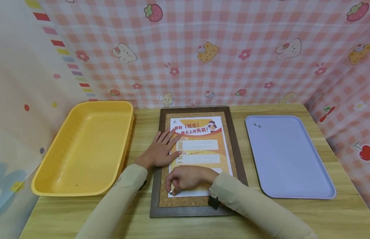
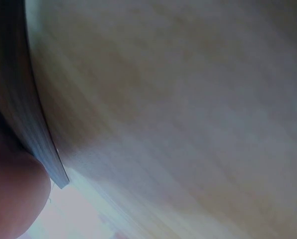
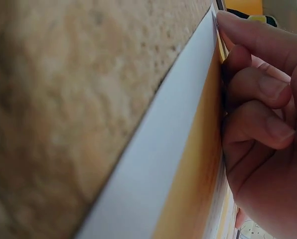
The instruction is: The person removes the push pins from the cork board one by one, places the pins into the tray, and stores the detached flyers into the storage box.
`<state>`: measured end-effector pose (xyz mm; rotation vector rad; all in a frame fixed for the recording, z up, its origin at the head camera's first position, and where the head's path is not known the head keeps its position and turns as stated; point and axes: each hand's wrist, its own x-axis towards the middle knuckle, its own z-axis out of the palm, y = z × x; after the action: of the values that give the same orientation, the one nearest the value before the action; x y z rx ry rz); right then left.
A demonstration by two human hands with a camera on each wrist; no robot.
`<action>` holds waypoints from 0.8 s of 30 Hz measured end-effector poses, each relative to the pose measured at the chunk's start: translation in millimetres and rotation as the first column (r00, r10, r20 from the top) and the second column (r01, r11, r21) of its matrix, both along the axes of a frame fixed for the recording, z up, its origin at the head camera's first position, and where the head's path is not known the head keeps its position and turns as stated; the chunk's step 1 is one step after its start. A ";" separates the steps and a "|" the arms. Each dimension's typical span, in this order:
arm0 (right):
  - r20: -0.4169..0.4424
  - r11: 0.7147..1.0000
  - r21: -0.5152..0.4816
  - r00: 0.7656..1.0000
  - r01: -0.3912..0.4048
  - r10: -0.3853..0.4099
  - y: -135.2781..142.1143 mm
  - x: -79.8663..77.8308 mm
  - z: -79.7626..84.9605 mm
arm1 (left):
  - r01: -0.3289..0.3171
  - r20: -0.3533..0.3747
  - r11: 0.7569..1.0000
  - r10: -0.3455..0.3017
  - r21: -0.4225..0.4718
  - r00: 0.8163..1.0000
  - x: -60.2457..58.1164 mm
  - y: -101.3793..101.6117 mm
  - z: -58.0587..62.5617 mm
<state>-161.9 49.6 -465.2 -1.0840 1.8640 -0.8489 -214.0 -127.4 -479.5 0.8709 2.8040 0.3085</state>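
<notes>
A printed poster (image 1: 199, 161) lies on a cork board (image 1: 185, 201) with a dark wooden frame (image 1: 190, 211). My left hand (image 1: 161, 149) rests flat, fingers spread, over the poster's left edge and the frame. At the poster's lower left corner, my right hand (image 1: 187, 179) pinches a small silver thumbtack (image 1: 170, 192) between thumb and index finger. Its other fingers curl against the paper in the right wrist view. Another silver thumbtack (image 1: 174, 122) sits in the poster's upper left corner. The left wrist view shows mostly tabletop and the frame's side.
A deep yellow tray (image 1: 128, 132) stands to the left of the board. To the right is a shallow lavender tray (image 1: 292, 159) with a few small silver tacks (image 1: 256, 124) near its far left corner. A checked curtain (image 1: 185, 76) hangs behind the wooden table (image 1: 68, 215).
</notes>
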 end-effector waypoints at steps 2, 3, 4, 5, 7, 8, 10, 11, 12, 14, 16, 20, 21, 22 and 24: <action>0.005 1.000 -0.001 1.000 0.004 -0.004 0.1 0.0 -0.3 | 0.000 0.001 1.000 0.000 -0.001 1.000 -0.1 0.0 0.3; 0.006 1.000 -0.002 1.000 0.005 -0.005 0.2 0.1 -0.5 | -0.001 0.003 1.000 0.001 -0.001 1.000 -0.2 0.0 0.4; 0.007 1.000 -0.004 1.000 0.006 -0.006 0.2 0.1 -0.6 | -0.001 0.002 1.000 0.001 0.003 1.000 -0.3 -0.1 0.3; 0.009 1.000 -0.006 1.000 0.007 -0.007 0.2 0.2 -0.8 | -0.002 0.003 1.000 0.002 -0.001 1.000 -0.3 -0.2 0.1; 0.019 1.000 -0.008 1.000 0.013 -0.012 0.1 0.3 -1.1 | -0.005 0.007 1.000 0.005 -0.005 1.000 -0.7 -0.4 -0.5; 0.023 1.000 -0.008 1.000 0.015 -0.015 0.1 0.3 -1.2 | -0.006 0.010 1.000 0.006 -0.006 1.000 -0.8 -0.5 -0.9; 0.033 1.000 -0.009 0.999 0.020 -0.020 0.0 0.3 -1.4 | -0.006 0.013 1.000 0.007 -0.006 1.000 -1.1 -0.6 -1.9; 0.037 1.000 -0.009 0.999 0.023 -0.023 0.0 0.4 -1.7 | -0.007 0.014 1.000 0.007 -0.009 1.000 -1.3 -0.6 -2.2; 0.040 1.000 -0.010 0.999 0.026 -0.025 -0.1 0.4 -1.9 | -0.006 0.013 1.000 0.006 -0.006 1.000 -1.4 -0.7 -2.6; 0.043 0.999 -0.014 0.999 0.029 -0.028 -0.4 0.6 -2.3 | -0.006 0.010 1.000 0.006 -0.001 1.000 -1.5 -0.9 -3.1; 0.047 0.999 -0.015 0.998 0.034 -0.033 -0.8 0.8 -2.5 | -0.005 0.011 1.000 0.005 0.003 1.000 -1.5 -1.1 -3.0; 0.054 0.999 -0.012 0.997 0.053 -0.052 -1.3 1.6 -2.7 | -0.002 0.010 1.000 0.002 0.005 1.000 -1.3 -1.2 -2.6; 0.055 0.998 -0.010 0.997 0.058 -0.058 -1.4 1.7 -2.8 | -0.003 0.011 1.000 0.003 0.002 1.000 -1.2 -1.1 -2.5; 0.055 0.998 -0.010 0.997 0.062 -0.062 -1.5 2.0 -3.0 | -0.003 0.012 1.000 0.003 -0.001 1.000 -1.3 -1.1 -2.3; 0.054 0.998 -0.009 0.996 0.069 -0.068 -1.8 2.5 -3.0 | -0.005 0.014 1.000 0.005 -0.004 1.000 -1.3 -0.9 -2.0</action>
<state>-159.5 47.9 -468.2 -0.9993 1.8625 -0.9197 -215.3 -128.3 -481.5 0.8576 2.7932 0.3081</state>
